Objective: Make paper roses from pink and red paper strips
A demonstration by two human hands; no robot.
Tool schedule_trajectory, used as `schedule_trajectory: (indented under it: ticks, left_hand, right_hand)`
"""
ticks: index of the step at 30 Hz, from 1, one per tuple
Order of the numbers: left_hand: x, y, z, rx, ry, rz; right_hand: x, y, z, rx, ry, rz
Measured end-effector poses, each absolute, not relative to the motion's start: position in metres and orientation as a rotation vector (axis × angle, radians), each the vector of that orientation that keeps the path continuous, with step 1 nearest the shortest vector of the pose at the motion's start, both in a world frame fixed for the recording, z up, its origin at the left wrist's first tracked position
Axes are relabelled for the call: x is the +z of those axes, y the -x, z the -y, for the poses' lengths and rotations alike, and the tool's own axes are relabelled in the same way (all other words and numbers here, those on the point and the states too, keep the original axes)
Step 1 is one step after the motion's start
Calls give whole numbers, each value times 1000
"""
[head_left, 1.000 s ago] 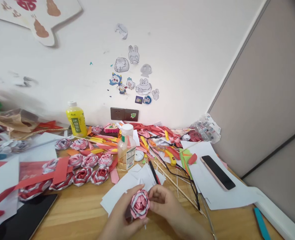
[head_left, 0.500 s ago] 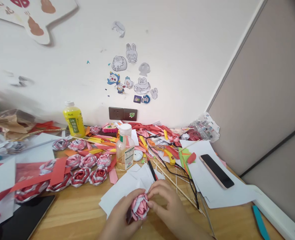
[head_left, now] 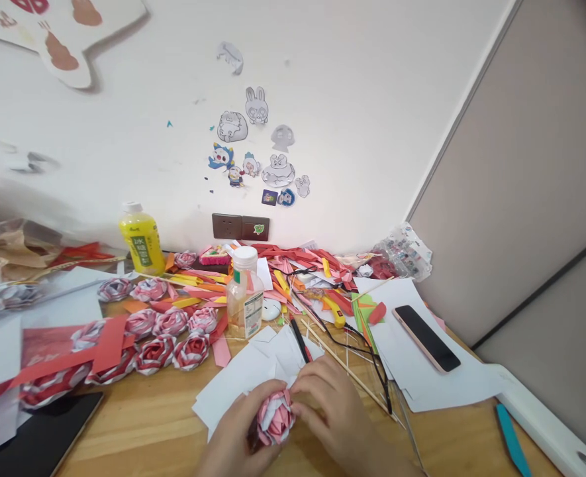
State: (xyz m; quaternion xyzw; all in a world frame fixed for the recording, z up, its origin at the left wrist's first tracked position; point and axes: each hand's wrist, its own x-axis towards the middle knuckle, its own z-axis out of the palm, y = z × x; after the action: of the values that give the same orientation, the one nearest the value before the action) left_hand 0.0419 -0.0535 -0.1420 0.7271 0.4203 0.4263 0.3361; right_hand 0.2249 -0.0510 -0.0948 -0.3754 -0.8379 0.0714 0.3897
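Note:
A pink and white folded-paper rose is near the front edge of the wooden table. My left hand wraps round its left side, thumb over the top. At the rose's right edge, the thumb and fingertips of my right hand pinch its outer paper; exactly what lies between them is hidden. Just behind my hands lie overlapping white paper sheets with a black pen on them. Several finished paper roses, pink or red with white, sit in rows to the left.
A clear bottle and a yellow drink bottle stand behind. Coloured paper strips pile along the wall. Thin sticks, a cable and a yellow cutter lie to the right, near a phone. A black tablet lies front left.
The view has shifted slightly, so the scene sits a little further left. Both hands stay at the rose, with the rose turned slightly and the right fingers still at its edge.

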Motion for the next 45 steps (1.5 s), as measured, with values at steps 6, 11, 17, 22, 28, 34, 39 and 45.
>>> schedule_trajectory:
  ticks: [6,11,17,22,28,34,39,45]
  left_hand:
    - [-141,-41,53,1114,-2084,-1174]
    - [-145,-40,51,1121,-2205,-1189]
    - [-138,-41,54,1066,-2214,-1228]
    - [-137,-41,55,1067,-2227,-1221]
    - [-134,-42,56,1003,-2211,-1185]
    - [-138,-41,54,1022,-2205,-1156]
    - [-142,-41,54,1068,-2233,-1178]
    - [-137,-41,57,1049,-2283,-1115]
  right_hand:
    - [-92,-222,52,-43,888,2227]
    - [-89,-222,51,-99,874,2281]
    - [-91,-223,52,-78,908,2283]
    - [-97,-220,55,19,932,2196]
    - [-100,-218,54,464,983,2008]
    - [-103,-216,52,719,1084,1859]
    - [-105,-215,55,510,1020,1910]
    - [-97,-220,48,1030,1037,1796]
